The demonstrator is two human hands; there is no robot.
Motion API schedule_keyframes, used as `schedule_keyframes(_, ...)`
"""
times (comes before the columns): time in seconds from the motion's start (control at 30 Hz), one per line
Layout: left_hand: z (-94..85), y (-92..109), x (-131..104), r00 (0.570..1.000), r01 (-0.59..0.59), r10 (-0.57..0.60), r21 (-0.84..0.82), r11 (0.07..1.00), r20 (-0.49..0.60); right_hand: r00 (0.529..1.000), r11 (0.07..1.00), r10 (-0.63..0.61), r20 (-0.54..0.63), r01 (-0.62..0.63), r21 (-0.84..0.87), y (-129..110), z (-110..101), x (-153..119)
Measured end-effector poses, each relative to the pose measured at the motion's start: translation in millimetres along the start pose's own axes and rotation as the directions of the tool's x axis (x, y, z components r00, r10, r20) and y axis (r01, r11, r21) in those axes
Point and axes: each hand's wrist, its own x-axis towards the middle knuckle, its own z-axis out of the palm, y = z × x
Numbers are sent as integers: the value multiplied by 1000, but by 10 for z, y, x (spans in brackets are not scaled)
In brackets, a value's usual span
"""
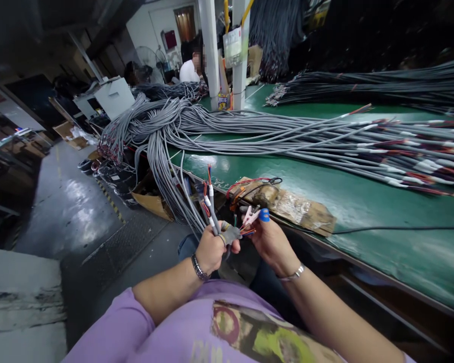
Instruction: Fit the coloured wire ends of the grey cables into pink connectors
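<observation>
My left hand [214,247], with grey coverings on some fingers, is closed around several grey cables [209,205]. Their ends point up and show white sleeves and thin coloured wires. Orange and dark wire ends [247,232] stick out from its fingertips toward the other hand. My right hand [274,244] has a blue cover on its thumb and pinches a pale pink clip [250,216] at the table edge. Its other fingers are partly hidden. Just beyond lies a wooden board [306,212], wrapped in clear tape, with red and black leads.
A long bundle of grey cables [249,131] lies over the green table [393,242] and hangs off its left end. Darker cables [363,88] lie farther back. A black cord [401,229] runs rightward. Beyond a white post [210,55] sits another person [189,70]. An open carton [153,199] stands below.
</observation>
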Motion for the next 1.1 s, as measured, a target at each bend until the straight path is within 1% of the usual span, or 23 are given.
schedule_keyframes(0.07, 12, 7, 11, 1000, 6, -6, -3, 1000, 3, 993, 988, 112, 35, -115, 99, -25, 27, 23)
schedule_keyframes(0.1, 16, 7, 15, 1000, 11, -10, -4, 1000, 4, 990, 980, 139, 35, -143, 138, -34, 36, 35)
schedule_keyframes(0.2, 18, -6, 23, 1000, 24, -24, 16, 1000, 0, 991, 971, 134, -4, -131, 198, -33, 44, 66)
schedule_keyframes(0.3, 9, -21, 23, 999, 33, -34, 46, 998, 4, 993, 974, 119, -22, -112, 197, -15, 41, 69)
schedule_keyframes(0.43, 0, -11, 0, 1000, 18, -19, 40, 999, 15, 987, 967, 158, 40, -163, 198, -23, 31, 18)
schedule_keyframes(0.53, -11, 0, -41, 1000, 8, -8, 37, 999, 18, 974, 952, 204, 103, -222, 212, -46, -9, -49)
schedule_keyframes(0.6, -30, -9, -76, 1000, 0, -1, 55, 998, 18, 955, 942, 256, 149, -281, 181, -59, -53, -97)
schedule_keyframes(0.67, -61, -33, -109, 1000, -11, 9, 89, 996, 23, 933, 936, 308, 189, -332, 113, -73, -93, -146)
schedule_keyframes(0.77, -112, -77, -142, 999, -36, 30, 145, 989, 41, 919, 943, 329, 216, -333, -20, -101, -113, -213)
schedule_keyframes(0.93, -160, -112, -161, 993, -88, 66, 241, 966, 98, 934, 944, 289, 211, -242, -224, -138, -36, -281)
schedule_keyframes(1.0, -166, -111, -165, 991, -98, 68, 268, 958, 119, 946, 945, 260, 195, -208, -252, -130, -5, -294)
schedule_keyframes(1.1, -170, -106, -172, 989, -105, 72, 277, 955, 128, 965, 951, 222, 136, -183, -251, -92, 13, -306)
